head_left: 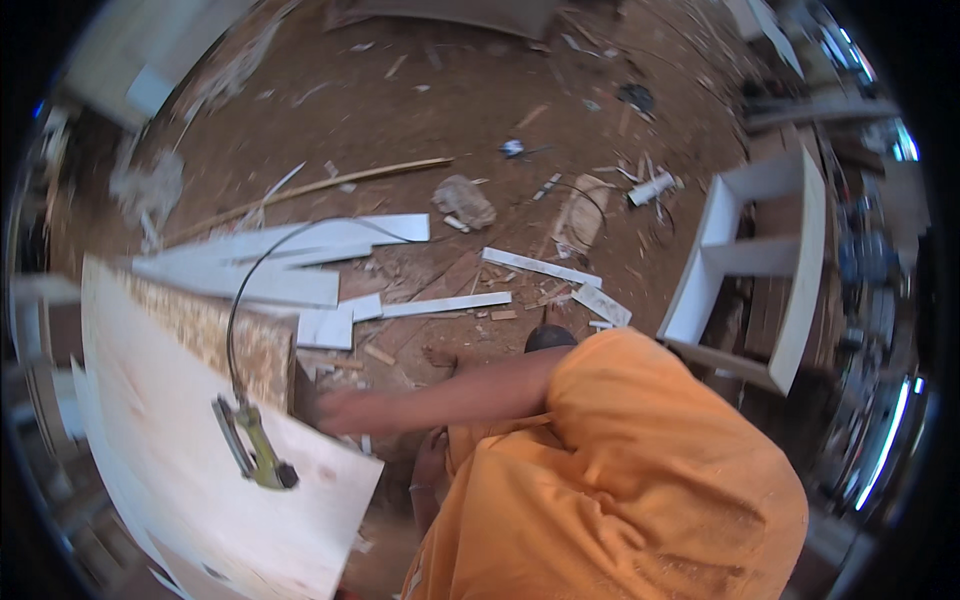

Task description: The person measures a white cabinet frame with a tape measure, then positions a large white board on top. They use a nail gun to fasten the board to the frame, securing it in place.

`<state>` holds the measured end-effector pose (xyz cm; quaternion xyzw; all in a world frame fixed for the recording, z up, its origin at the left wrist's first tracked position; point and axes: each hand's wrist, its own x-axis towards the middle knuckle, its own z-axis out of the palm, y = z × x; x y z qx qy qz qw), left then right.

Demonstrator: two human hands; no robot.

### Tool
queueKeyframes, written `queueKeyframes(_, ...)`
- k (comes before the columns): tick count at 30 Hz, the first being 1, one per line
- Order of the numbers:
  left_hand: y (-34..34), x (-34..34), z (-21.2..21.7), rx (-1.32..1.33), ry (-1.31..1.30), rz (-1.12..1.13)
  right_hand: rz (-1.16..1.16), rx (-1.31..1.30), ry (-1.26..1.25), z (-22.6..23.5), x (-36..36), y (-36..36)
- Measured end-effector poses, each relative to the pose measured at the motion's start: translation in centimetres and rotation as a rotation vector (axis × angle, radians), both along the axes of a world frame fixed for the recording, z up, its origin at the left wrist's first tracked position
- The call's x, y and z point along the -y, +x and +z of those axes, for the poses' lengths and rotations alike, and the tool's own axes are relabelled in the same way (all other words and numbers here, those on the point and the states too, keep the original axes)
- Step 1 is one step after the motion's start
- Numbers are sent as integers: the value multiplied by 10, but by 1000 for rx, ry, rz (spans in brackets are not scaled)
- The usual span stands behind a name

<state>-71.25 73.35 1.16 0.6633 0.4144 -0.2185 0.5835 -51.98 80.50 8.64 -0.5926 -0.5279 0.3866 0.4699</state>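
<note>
Head view: the wearer's own hands do not enter the picture, so whether their fingers are open or closed cannot be reported. The work is at a pale board [200,480] lying tilted across the lower left of the frame. A yellow-green nailer [252,447] rests flat on the board's upper face. The nailer's long axis runs from upper left to lower right, roughly parallel to the board's near right edge. A dark air hose [232,320] leaves the tool's upper end and arcs up and to the right over a scatter of white strips [280,262] on the dirt floor [400,110]. A co-worker in an orange shirt [640,470] bends over to the right of the board. The co-worker's outstretched hand [325,410] meets the board's right edge, beside a chipboard piece [240,335]. This hand is the nearer one to the nailer, which lies to its left and slightly below, apart from it and untouched. The hand is blurred, so the finger opening cannot be determined; it appears to bear against the edge rather than hold a separate object. The co-worker's lower hand [430,468] hangs close to the body, just right of the board's lower right corner; its fingers seem loosely curled and no held item is visible. A white shelf unit [790,260] lies well apart at the right.
</note>
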Motion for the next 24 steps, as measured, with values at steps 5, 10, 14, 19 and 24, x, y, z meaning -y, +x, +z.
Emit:
queueKeyframes(5, 81, -7, -61, -33, 14, -286, -328, 400, -594, -55, 305, 239)
queueKeyframes(10, 242, 48, -83, -156, -7, -285, -1132, 190, -641, -14, 625, 292)
queueKeyframes(14, 378, 113, -100, -110, 162, -577, -1767, -227, -608, 5, 772, 277)
queueKeyframes(19, 602, 214, -125, 6, 10, -837, -2273, 144, -925, 19, 913, 247)
queueKeyframes(24, 776, 472, -30, 79, 13, -1242, -2303, 283, -1365, 2, 1043, 249)
